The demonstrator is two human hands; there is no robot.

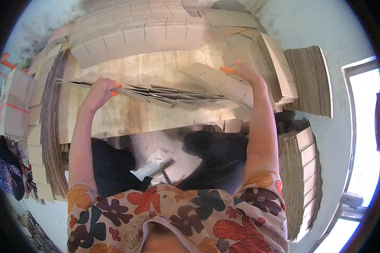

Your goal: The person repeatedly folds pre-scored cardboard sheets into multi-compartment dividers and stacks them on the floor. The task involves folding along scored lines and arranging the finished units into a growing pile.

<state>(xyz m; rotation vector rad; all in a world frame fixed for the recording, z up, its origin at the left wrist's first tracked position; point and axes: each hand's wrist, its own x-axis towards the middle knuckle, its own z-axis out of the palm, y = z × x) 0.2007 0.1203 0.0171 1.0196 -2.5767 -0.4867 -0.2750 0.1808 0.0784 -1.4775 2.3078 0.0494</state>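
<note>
My left hand [100, 93] is closed around one end of a bundle of thin slotted cardboard dividers [169, 96]. These fan out to the right in a partly opened, criss-cross lattice above the wooden table. Orange covers show on some fingertips of both hands. To the right, my right hand [248, 72] is over a flat slotted cardboard strip [213, 80], with its visible fingers stretched out and apart. That strip slants down to the right behind the lattice. Whether the hand touches it is hard to make out.
The wooden table [131, 120] has a long row of stacked slotted cardboard [135, 38] at its back. More cardboard stacks stand at left [50, 122] and right [278, 67], with another pile [299, 181] lower right. A strapped box [17, 103] is far left.
</note>
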